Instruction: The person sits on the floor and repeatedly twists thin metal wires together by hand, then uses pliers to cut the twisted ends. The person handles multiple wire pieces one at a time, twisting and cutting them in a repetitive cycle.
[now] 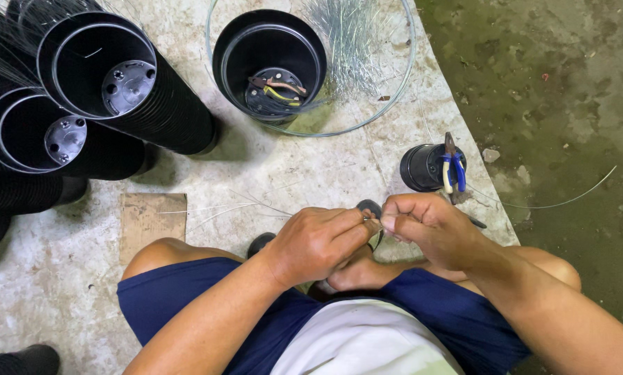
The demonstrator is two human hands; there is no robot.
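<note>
Head view shows the left hand (pixel 318 243) and right hand (pixel 422 229) pinching a thin wire (pixel 372 221) between them. It runs sideways, hand to hand, both equally close.

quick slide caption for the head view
Seated person's left hand and right hand pinch a thin wire over a concrete slab, black pots around.

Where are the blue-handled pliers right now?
In the head view, the blue-handled pliers rest across a small black pot on the concrete slab, just beyond the right hand, near the slab's right edge.
</note>
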